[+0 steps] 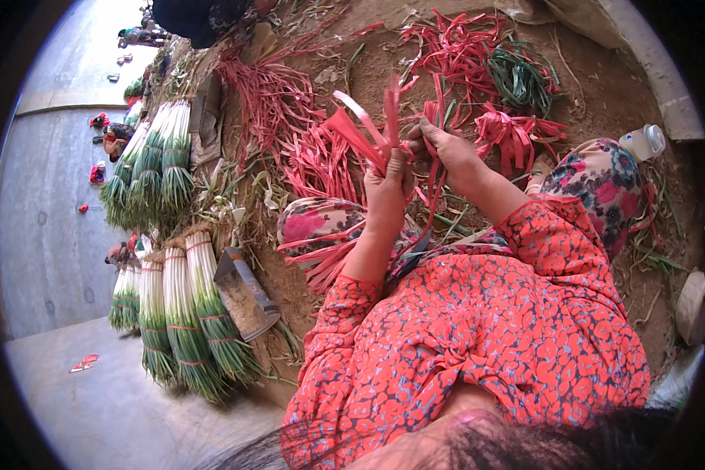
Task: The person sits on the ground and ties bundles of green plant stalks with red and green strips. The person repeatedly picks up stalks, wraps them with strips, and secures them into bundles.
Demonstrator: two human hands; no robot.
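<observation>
My left hand (388, 181) grips a bunch of flat red plastic straps (358, 138), whose ends stick up above the fist. Close beside it, my right hand (451, 147) pinches a red strap (435, 170) that hangs down towards my lap. The hands almost meet, and the spot between them is partly hidden by fingers. More red straps (323, 258) lie across my left leg. Behind my left hand is a heap of red straps (323, 161) on the soil. A gathered bundle of red straps (514, 135) lies beyond my right forearm.
Tied bundles of green onions (179, 311) stand at left, with more bundles (161, 158) farther off. A bent metal sheet (247, 294) lies beside them. Tangled red straps (458, 47) and green straps (523, 76) are ahead. A lidded plastic cup (642, 143) is at right. A person (200, 20) is ahead.
</observation>
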